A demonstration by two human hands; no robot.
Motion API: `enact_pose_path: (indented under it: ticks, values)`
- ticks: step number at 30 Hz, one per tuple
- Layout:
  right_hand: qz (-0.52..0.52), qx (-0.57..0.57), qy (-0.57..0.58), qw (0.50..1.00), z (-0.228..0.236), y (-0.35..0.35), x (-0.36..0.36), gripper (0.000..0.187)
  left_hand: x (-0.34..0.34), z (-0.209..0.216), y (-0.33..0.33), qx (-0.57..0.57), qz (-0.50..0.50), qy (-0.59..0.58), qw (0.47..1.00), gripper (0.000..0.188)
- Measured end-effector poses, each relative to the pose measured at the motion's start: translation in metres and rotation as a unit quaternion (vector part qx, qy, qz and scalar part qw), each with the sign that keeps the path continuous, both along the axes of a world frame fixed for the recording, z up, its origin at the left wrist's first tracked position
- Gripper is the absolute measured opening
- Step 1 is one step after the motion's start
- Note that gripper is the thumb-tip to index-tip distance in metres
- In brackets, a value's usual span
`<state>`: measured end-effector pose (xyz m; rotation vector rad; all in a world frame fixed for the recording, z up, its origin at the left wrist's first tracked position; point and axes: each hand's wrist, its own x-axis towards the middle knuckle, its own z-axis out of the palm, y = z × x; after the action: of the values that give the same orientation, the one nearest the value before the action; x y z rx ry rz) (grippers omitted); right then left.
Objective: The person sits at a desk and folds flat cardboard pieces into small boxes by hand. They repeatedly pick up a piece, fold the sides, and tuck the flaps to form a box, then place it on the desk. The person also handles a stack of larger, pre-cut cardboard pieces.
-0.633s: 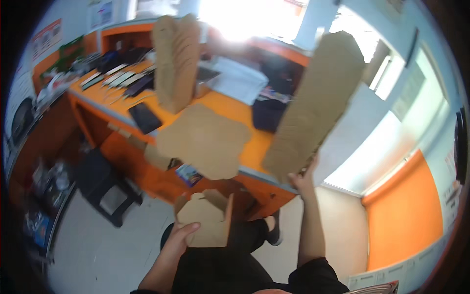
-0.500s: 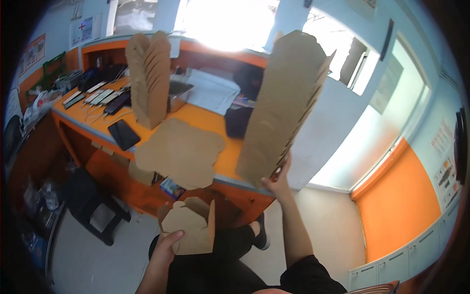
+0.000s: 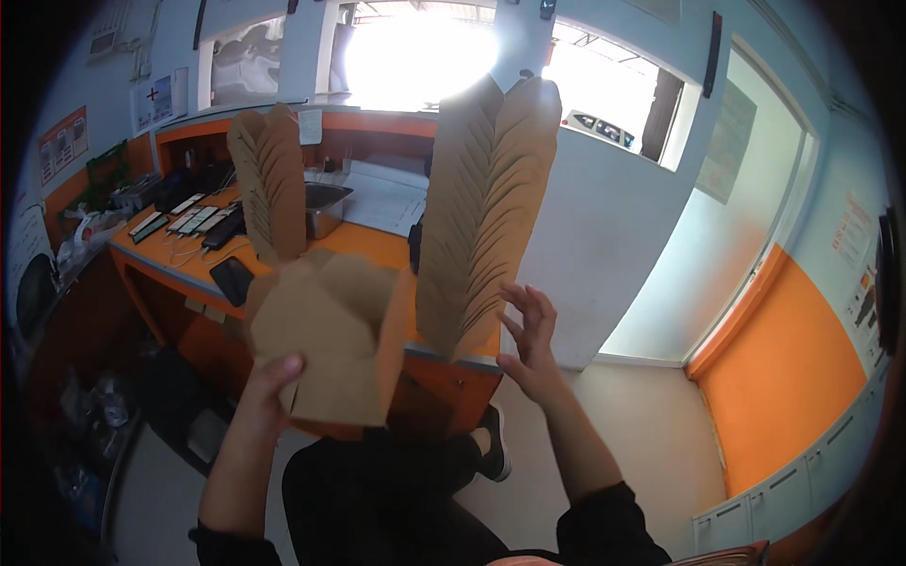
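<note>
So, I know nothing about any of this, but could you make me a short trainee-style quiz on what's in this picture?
1. What do the left fingers hold?
A) a metal tray
B) a brown cardboard box
C) a shoe

2. True or false: the right fingers are gripping a black phone.

3. How many tall stacks of brown cardboard show?

Key:
1. B, a brown cardboard box.
2. False: the right fingers are open, and the black phone lies on the orange desk.
3. Two: a smaller stack on the left and a bigger stack close to the right fingers.
</note>
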<state>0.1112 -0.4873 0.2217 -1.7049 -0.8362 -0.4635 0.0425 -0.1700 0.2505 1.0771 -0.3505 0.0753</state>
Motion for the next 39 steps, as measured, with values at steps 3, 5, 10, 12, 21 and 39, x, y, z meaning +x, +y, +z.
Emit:
enact_pose_path:
  ticks: [3,5,10,12,21,39]
  values:
    - [0.156,-0.042,0.050,0.986,0.048,0.010,-0.023,0.111,0.004,0.044,-0.035,0.023,-0.008,-0.085,0.996,0.086]
    - [0.185,-0.062,0.060,0.979,0.069,0.016,-0.033,0.113,0.006,0.065,-0.055,0.028,-0.023,-0.149,0.988,0.097]
    - [0.113,-0.139,0.117,0.977,0.074,0.017,-0.042,0.112,0.018,0.064,-0.081,0.064,-0.067,-0.233,0.968,0.112]
    - [0.077,-0.178,0.146,0.970,0.076,0.007,-0.040,0.105,0.026,0.064,-0.089,0.181,-0.034,-0.312,0.932,0.114]
    - [-0.004,0.053,0.067,0.996,0.095,-0.019,-0.039,0.088,0.045,0.095,-0.125,0.246,-0.004,-0.466,0.850,0.114]
    - [0.150,0.234,-0.117,0.953,0.224,-0.094,0.040,0.069,0.119,0.200,-0.123,0.381,0.193,-0.323,0.845,0.104]
